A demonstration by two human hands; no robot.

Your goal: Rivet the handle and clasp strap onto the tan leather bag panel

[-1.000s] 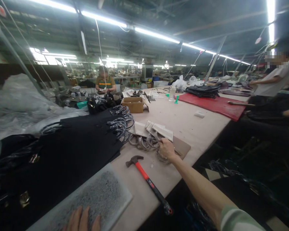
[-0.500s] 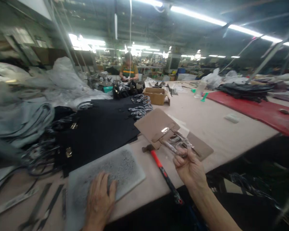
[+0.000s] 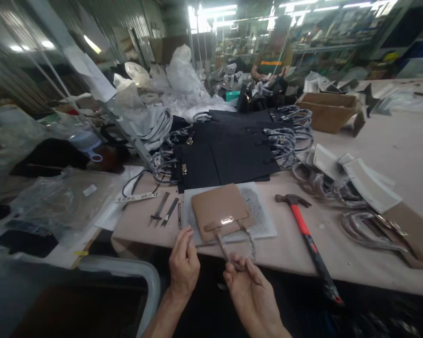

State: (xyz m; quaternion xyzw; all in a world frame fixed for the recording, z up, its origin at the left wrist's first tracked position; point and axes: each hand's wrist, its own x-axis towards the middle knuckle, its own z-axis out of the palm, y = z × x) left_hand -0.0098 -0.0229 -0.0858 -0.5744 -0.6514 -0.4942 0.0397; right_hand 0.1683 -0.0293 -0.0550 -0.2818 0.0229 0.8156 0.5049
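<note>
A tan bag panel (image 3: pixel 215 206) with a metal clasp lies over a speckled grey slab (image 3: pixel 264 220) at the table's front edge. Its handle (image 3: pixel 252 246), wrapped in clear plastic, hangs toward me. My right hand (image 3: pixel 250 286) has its fingers closed around the handle's lower bend. Just off the panel's lower left corner is my left hand (image 3: pixel 185 258), raised with nothing in it and its fingers extended. Right of the slab rests a claw hammer (image 3: pixel 306 234) with a red and black handle. Thin metal tools (image 3: pixel 169 213) lie to the left.
Black panels (image 3: pixel 225 155) with wrapped handles are stacked behind the slab. More tan panels (image 3: pixel 409 225) lie at right, near a cardboard box (image 3: pixel 327 110). A metal post (image 3: pixel 123 126) rises at left above a grey bin (image 3: pixel 153 281). A person (image 3: pixel 271 63) sits across the table.
My view has swung left. My right hand has brought the tan panel by its handle from right of the hammer onto the slab. My left hand has lifted off the slab.
</note>
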